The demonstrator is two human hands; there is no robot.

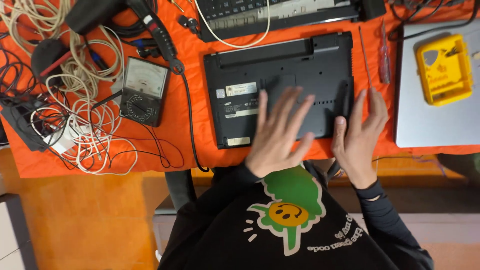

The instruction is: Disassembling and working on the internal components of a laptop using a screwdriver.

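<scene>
A black laptop (250, 75) lies upside down on the orange cloth (190, 130), its underside with white stickers facing up. My left hand (280, 135) rests flat on the laptop's near middle, fingers spread, slightly blurred. At the laptop's near right corner is my right hand (360, 135), its fingers straight along the right edge and its thumb on the case. Neither hand holds anything.
A red-handled screwdriver (384, 55) and a thin rod lie right of the laptop. A yellow bit case (444, 70) sits on a silver laptop (430, 120). A black analogue meter (142, 90) and tangled white and black cables (85, 120) fill the left. Another dismantled keyboard base (280, 15) lies behind.
</scene>
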